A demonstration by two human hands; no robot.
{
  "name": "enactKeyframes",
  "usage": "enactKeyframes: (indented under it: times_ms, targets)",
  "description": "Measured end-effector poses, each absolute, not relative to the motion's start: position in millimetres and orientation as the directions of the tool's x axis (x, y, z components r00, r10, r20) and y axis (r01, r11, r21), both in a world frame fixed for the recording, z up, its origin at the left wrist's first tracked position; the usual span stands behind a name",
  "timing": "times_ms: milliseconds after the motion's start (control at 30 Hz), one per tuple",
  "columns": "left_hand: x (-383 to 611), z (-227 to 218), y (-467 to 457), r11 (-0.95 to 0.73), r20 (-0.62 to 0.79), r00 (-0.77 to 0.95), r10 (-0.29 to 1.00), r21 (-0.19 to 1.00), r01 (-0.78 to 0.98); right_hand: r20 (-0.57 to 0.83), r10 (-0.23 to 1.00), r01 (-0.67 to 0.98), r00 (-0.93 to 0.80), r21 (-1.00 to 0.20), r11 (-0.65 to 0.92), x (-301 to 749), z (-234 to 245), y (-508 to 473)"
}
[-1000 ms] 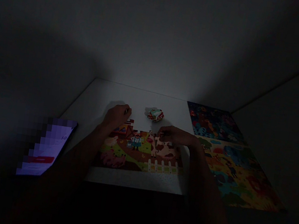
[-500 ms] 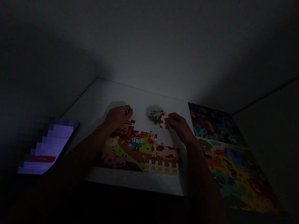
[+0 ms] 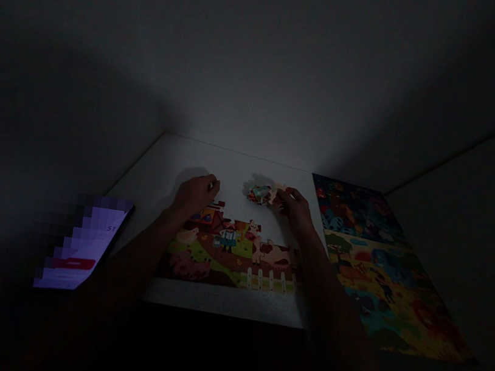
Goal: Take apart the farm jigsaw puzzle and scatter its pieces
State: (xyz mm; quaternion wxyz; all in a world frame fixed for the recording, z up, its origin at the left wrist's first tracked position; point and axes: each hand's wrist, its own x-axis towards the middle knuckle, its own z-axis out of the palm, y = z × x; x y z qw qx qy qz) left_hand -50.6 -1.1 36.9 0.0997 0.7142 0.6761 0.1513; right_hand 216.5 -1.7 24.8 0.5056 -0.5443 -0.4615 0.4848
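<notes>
Currently, right grip (image 3: 297, 209) is narrow, pinching a pale pink puzzle piece (image 3: 275, 195) with brown patches. Piece sits at the right side of a small loose stack (image 3: 259, 196) of pieces; can't tell whether it touches. Stack is mixed green, red and white. Left grip (image 3: 198, 191) is curled by the upper left corner of the farm puzzle (image 3: 230, 263), inside not visible, so can't tell if it holds anything.

Readable text: "51" on the phone (image 3: 95, 241), at left beyond the left forearm. Its screen is lit purple, partly pixelated, with a red bar low down; lettering on the bar too small to read.

Farm puzzle lies flat near the front edge of the white bench (image 3: 222, 300), between the forearms. Bright print: red barn upper left, figure in teal apron mid, brown-patched cow right, pink pigs lower left, white fence lower right, green slope between. Top edge is stepped, lower on the right, above the cow's body.

Right side: dark blue picture (image 3: 359, 210) at the back, yellow savanna picture (image 3: 389, 291) in front of it. Lighting dim, pale walls (image 3: 253, 76) around.
</notes>
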Motion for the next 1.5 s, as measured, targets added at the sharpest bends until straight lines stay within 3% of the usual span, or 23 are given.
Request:
enactKeyframes:
  times_ms: [200,433,600,967,1200,1500]
  targets:
    - [-56,36,0,-0.043,0.100,0.007,0.995,0.370,0.928,-0.134,0.987,-0.009,0.087,-0.991,-0.134,214,28,-2]
    - [-68,38,5,0.040,0.095,-0.076,0.993,0.341,0.939,0.038,0.995,0.138,0.089,-0.990,0.025,216,20,2]
    - [-74,41,3,0.060,0.091,-0.102,0.991,0.385,0.921,-0.011,0.998,0.128,0.064,-0.992,-0.019,217,22,1]
    - [-80,32,5,-0.090,0.099,0.046,0.994,0.497,0.863,-0.042,0.997,0.108,0.059,-0.993,-0.048,214,10,8]
    - [-80,30,6,-0.158,0.149,0.087,0.985,0.577,0.801,0.056,0.996,0.287,0.063,-0.957,0.035,214,14,7]
    - [-79,27,7,-0.156,0.173,0.054,0.983,0.652,0.742,0.058,0.997,0.468,0.042,-0.883,0.032,219,4,9]
